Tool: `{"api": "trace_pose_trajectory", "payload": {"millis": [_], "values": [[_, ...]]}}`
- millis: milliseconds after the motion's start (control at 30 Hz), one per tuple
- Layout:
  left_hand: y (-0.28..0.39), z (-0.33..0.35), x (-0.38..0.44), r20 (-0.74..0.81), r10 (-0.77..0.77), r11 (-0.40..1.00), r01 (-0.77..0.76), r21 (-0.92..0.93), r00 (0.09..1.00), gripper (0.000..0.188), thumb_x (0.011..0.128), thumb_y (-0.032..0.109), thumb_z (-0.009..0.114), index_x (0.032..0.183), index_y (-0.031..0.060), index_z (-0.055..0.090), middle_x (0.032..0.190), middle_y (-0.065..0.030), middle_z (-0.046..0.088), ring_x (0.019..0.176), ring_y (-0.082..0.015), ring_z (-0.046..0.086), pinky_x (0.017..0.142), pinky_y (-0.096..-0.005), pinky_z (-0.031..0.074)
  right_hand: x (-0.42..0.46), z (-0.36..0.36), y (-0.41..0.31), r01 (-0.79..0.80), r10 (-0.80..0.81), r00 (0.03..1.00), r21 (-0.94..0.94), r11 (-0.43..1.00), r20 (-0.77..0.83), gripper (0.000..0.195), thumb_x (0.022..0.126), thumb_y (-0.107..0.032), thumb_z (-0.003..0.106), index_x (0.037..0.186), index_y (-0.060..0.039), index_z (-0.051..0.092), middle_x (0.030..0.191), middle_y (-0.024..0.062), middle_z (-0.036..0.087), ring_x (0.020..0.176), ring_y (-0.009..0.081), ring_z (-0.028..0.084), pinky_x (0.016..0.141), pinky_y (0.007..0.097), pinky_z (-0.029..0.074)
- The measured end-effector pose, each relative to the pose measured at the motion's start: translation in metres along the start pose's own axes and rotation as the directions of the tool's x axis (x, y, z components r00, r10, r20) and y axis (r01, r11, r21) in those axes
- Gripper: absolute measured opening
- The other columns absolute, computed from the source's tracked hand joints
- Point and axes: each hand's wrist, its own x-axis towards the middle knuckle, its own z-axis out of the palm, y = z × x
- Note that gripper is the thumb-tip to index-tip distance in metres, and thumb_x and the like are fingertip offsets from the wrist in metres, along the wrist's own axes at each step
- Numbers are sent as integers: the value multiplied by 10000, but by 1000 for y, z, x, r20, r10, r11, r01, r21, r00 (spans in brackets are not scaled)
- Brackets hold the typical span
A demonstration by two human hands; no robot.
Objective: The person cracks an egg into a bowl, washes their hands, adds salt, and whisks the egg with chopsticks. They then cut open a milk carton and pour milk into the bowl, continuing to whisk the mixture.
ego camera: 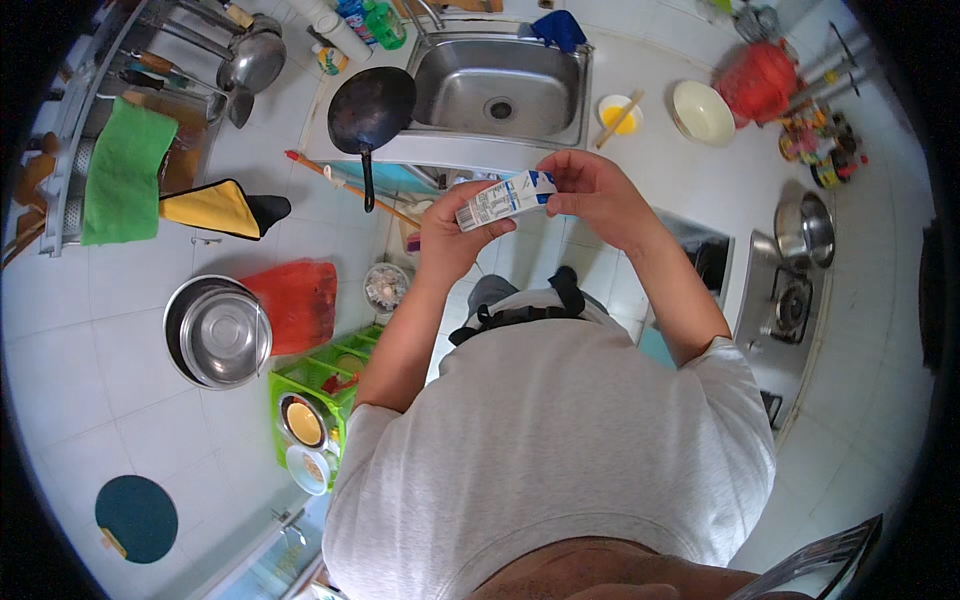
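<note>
A small white-and-blue drink carton (496, 204), printed with writing, is held in the air in front of my body. My left hand (455, 232) grips its lower end, thumb on the near side. At the carton's other end, my right hand (592, 191) has its fingers and thumb curled around the blue-marked top; whether they pinch it or only touch it is hard to tell. Beyond my hands, on the white counter (652, 165), stand a small bowl of yellow liquid (611, 115), with chopsticks (621, 120) laid across it, and a cream bowl (703, 112).
A stainless sink (499, 90) is set into the counter, with a black wok (371, 109) overhanging its left edge. To the right are a gas stove (789, 307) and a steel pot (806, 229). A green rack (281, 390) with bowls stands left, near a waste basket (385, 287).
</note>
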Motion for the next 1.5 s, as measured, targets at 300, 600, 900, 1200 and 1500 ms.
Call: {"api": "trace_pose_trajectory", "payload": {"millis": [300, 600, 900, 1200, 1500], "values": [[-33, -38, 136, 122, -8, 999, 3, 41, 993, 525, 773, -88, 826, 1229, 58, 611, 1223, -70, 643, 1117, -165, 641, 967, -321, 532, 120, -44, -12, -119, 140, 986, 205, 972, -91, 334, 848, -24, 772, 1139, -44, 610, 1028, 36, 654, 902, 136, 653, 784, 272, 541], [-50, -107, 255, 425, 176, 845, -358, 397, 888, 524, 786, 205, 844, 1248, 53, 647, 1168, -173, 679, 1089, -351, 665, 944, -446, 522, 213, -40, -18, -135, 176, 965, 209, 969, -194, 252, 857, -18, 766, 1068, -79, 642, 957, 27, 678, 864, 117, 649, 747, 274, 553], [-47, -123, 283, 483, 177, 799, -412, 438, 858, 502, 792, 76, 713, 1284, 79, 616, 1254, -157, 639, 1168, -382, 613, 990, -465, 500, 258, -59, -9, -220, 278, 958, 433, 874, -76, 375, 742, 88, 762, 1045, -74, 611, 1027, 90, 688, 906, 223, 678, 759, 330, 548], [-51, -103, 271, 432, 197, 716, -430, 550, 880, 514, 764, 32, 690, 1270, 87, 617, 1283, -142, 623, 1206, -372, 583, 1024, -466, 484, 256, -77, -12, -261, 271, 962, 367, 893, 25, 322, 739, 101, 725, 1010, -34, 616, 985, 99, 693, 844, 235, 687, 735, 352, 569], [-27, -93, 262, 370, 143, 672, -365, 645, 918, 546, 750, -5, 715, 1272, 118, 612, 1286, -117, 619, 1225, -366, 571, 1021, -468, 483, 240, -81, -15, -207, 208, 978, 196, 958, 13, 285, 902, -4, 679, 1186, -30, 660, 1119, 77, 695, 986, 199, 677, 862, 350, 578]]}}
